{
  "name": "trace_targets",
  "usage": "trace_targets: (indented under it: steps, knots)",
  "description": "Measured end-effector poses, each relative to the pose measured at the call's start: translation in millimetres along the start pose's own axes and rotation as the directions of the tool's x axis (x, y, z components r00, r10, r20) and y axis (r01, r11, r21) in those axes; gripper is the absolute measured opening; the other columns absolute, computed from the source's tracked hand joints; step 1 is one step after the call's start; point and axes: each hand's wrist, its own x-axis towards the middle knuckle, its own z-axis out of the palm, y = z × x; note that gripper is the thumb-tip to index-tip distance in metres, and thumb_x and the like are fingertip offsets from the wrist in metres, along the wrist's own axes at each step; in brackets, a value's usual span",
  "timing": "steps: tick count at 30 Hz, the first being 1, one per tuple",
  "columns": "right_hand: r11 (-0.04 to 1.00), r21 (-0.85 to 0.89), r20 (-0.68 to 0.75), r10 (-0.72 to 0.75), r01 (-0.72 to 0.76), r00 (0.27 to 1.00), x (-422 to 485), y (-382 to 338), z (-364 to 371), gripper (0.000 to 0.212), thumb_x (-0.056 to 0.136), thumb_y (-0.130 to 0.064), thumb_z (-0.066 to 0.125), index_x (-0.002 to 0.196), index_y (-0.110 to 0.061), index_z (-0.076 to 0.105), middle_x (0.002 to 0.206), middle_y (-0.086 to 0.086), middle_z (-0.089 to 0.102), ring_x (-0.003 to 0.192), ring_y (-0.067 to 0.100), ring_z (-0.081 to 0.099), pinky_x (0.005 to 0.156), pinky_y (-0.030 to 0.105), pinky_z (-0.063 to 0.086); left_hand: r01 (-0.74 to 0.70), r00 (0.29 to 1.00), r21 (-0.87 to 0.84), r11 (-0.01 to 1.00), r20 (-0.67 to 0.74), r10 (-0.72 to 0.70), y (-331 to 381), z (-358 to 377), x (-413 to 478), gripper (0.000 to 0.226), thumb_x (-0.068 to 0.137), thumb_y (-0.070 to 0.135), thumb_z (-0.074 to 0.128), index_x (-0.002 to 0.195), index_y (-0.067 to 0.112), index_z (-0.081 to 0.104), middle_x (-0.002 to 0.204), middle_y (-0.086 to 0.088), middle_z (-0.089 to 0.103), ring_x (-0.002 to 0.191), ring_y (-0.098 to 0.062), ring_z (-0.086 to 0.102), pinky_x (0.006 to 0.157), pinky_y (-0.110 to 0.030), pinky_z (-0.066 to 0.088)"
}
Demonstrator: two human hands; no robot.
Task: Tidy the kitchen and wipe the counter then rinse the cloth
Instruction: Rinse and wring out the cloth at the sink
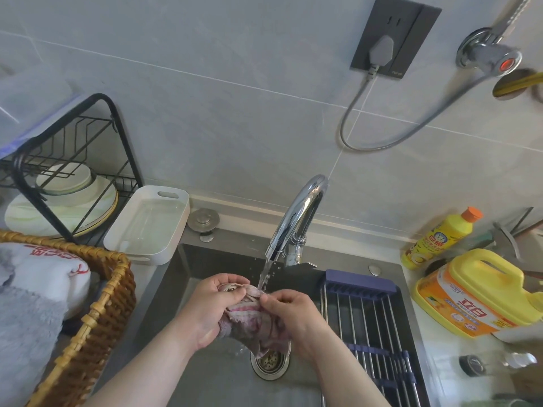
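- Cloth (252, 317), pink and bunched, is just below the faucet (296, 218) spout, where I see the water stream (263, 274) hit its top edge
- Left hand (211, 304) curls its fingers round the cloth's left end and right hand (291, 315) pinches the right end, so both grip it
- Straight down from the faucet, the cloth's tail hangs over the drain (269, 362) of the sink (188, 289), hiding part of it
- Right of the faucet, a blue drying rack (370, 327) spans the sink just beside the right hand; beyond it stand a yellow bottle (437, 239) and a yellow jug (482, 295)
- Left of the faucet I see a sink plug (203, 220), a white tray (147, 224), a black dish rack (127, 148) and a wicker basket (97, 312)
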Motion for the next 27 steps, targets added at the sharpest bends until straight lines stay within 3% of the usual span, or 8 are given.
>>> trace_targets:
  steps: [4, 8, 13, 16, 19, 22, 24, 27]
  knots:
    - [0.976, 0.205, -0.03, -0.068, 0.073, 0.997, -1, 0, -2, 0.012, 0.092, -0.001, 0.063, 0.081, -0.005, 0.061, 0.062, 0.009, 0.064, 0.048, 0.019, 0.063, 0.041, 0.024, 0.048, -0.076, 0.994, 0.173, 0.982, -0.07, 0.089, -4, 0, 0, 0.004, 0.082, 0.002, 0.074, 0.084, 0.002, 0.071, 0.074, -0.008, 0.074, 0.07, -0.02, 0.071, 0.062, -0.028, 0.056]
    - [0.988, 0.101, -0.092, -0.105, 0.114, 0.99, 3, 2, 5, 0.009, 0.083, -0.011, 0.077, 0.078, -0.008, 0.07, 0.077, 0.015, 0.073, 0.069, 0.027, 0.071, 0.067, 0.042, 0.061, -0.082, 0.995, 0.207, 0.975, -0.042, 0.092, -6, 2, 2, 0.005, 0.082, -0.001, 0.073, 0.082, 0.004, 0.072, 0.08, -0.016, 0.074, 0.08, -0.031, 0.071, 0.075, -0.038, 0.059]
    - [0.996, -0.009, -0.114, -0.09, 0.09, 0.989, 2, 0, 8, 0.013, 0.083, -0.016, 0.078, 0.075, -0.008, 0.073, 0.077, 0.018, 0.074, 0.07, 0.03, 0.072, 0.07, 0.05, 0.061, -0.099, 0.994, 0.238, 0.966, -0.026, 0.108, -4, 5, -1, 0.005, 0.08, -0.002, 0.075, 0.081, 0.002, 0.072, 0.08, -0.019, 0.073, 0.077, -0.031, 0.071, 0.075, -0.042, 0.059]
    - [0.991, 0.067, -0.101, -0.112, 0.119, 0.989, 0, -6, 1, 0.014, 0.093, -0.009, 0.065, 0.082, -0.004, 0.072, 0.077, 0.017, 0.074, 0.068, 0.029, 0.072, 0.059, 0.038, 0.06, -0.01, 1.0, 0.082, 0.997, 0.01, 0.009, 2, 1, -2, 0.008, 0.088, -0.007, 0.062, 0.089, -0.002, 0.068, 0.086, -0.026, 0.071, 0.077, -0.037, 0.071, 0.071, -0.043, 0.06]
    - [0.983, 0.136, -0.091, -0.111, 0.123, 0.99, 2, -10, -3, 0.017, 0.097, -0.006, 0.058, 0.088, -0.003, 0.072, 0.086, 0.023, 0.074, 0.079, 0.037, 0.073, 0.069, 0.047, 0.06, 0.081, 0.996, -0.103, 0.991, 0.057, -0.075, 8, -3, -2, 0.011, 0.09, -0.007, 0.056, 0.09, -0.004, 0.066, 0.086, -0.028, 0.07, 0.077, -0.04, 0.07, 0.068, -0.045, 0.059]
    - [0.984, 0.132, -0.098, -0.106, 0.119, 0.989, 3, -10, 1, 0.016, 0.095, -0.009, 0.062, 0.083, -0.005, 0.072, 0.087, 0.024, 0.073, 0.084, 0.042, 0.072, 0.078, 0.058, 0.058, -0.035, 0.999, 0.138, 0.99, -0.006, 0.036, 8, 1, -2, 0.005, 0.085, 0.007, 0.071, 0.085, 0.002, 0.07, 0.081, -0.018, 0.074, 0.079, -0.032, 0.072, 0.07, -0.038, 0.057]
    - [0.988, 0.096, -0.074, -0.115, 0.122, 0.991, 2, -7, 6, 0.014, 0.088, -0.013, 0.073, 0.08, -0.004, 0.067, 0.08, 0.018, 0.073, 0.075, 0.036, 0.073, 0.07, 0.051, 0.06, -0.11, 0.992, 0.296, 0.949, -0.024, 0.123, 6, 6, 0, 0.012, 0.087, 0.015, 0.072, 0.079, 0.007, 0.073, 0.076, -0.012, 0.075, 0.076, -0.027, 0.073, 0.071, -0.037, 0.057]
    - [0.996, 0.05, -0.07, -0.072, 0.075, 0.995, 0, -5, 8, 0.016, 0.085, -0.015, 0.076, 0.08, -0.003, 0.066, 0.071, 0.016, 0.069, 0.064, 0.028, 0.068, 0.062, 0.043, 0.058, -0.034, 0.999, 0.218, 0.975, 0.033, 0.028, 8, 3, 2, 0.018, 0.096, 0.01, 0.058, 0.084, 0.004, 0.071, 0.082, -0.019, 0.072, 0.076, -0.031, 0.071, 0.072, -0.041, 0.057]
